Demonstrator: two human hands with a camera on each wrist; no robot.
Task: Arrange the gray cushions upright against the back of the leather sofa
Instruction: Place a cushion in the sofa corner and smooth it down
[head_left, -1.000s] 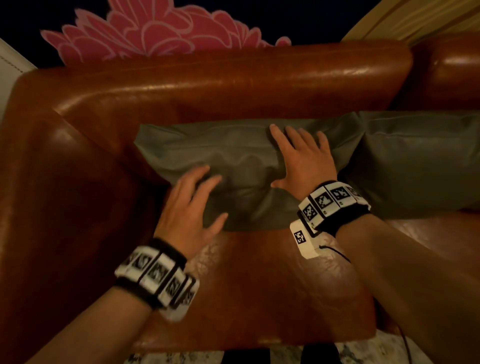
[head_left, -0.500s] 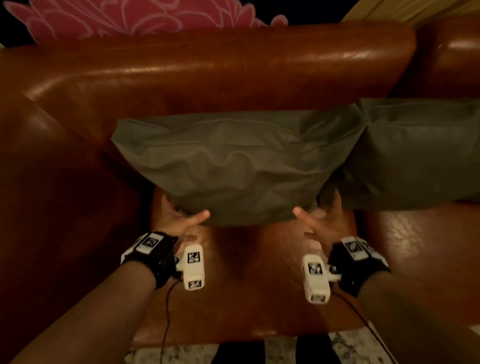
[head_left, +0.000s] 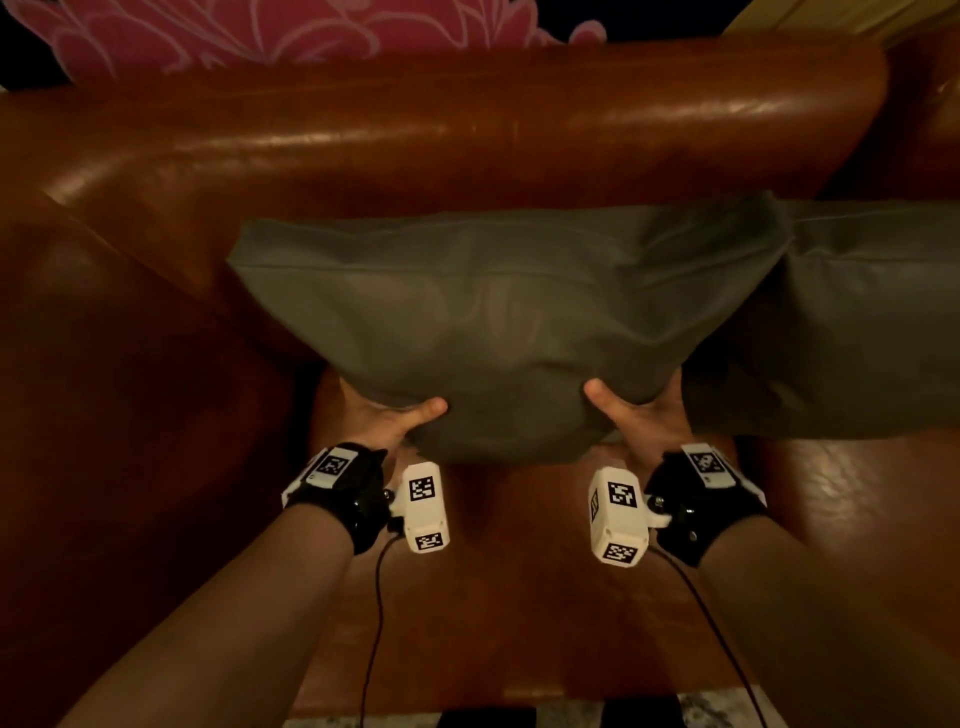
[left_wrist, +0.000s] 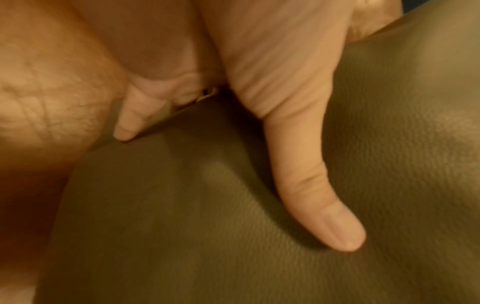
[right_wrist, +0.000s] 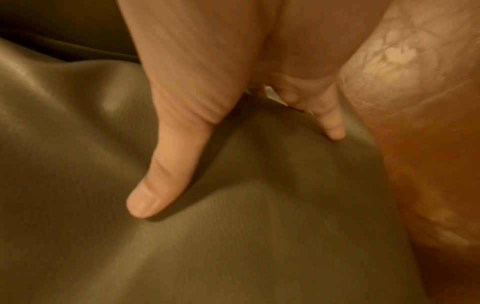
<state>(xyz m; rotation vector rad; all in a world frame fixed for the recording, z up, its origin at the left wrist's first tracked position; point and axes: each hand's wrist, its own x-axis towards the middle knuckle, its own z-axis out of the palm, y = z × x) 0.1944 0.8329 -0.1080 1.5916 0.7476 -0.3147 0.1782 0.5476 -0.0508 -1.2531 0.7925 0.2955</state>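
Both our hands grip the near lower edge of the left gray cushion (head_left: 483, 322): our left hand (head_left: 382, 418) and our right hand (head_left: 641, 415) each press a thumb on its front face with the fingers tucked underneath. We judge this cushion nearly placed; its far top edge leans on the sofa back (head_left: 441, 135) while its bottom sits lifted off the seat (head_left: 519, 597). A second gray cushion (head_left: 841, 322) already stands against the back on the right, touching the first. Setting the bottom edge down and releasing remains. Compared with a second ago, we no longer pat the face with flat palms; our hands have dropped to the lower edge and raised it.
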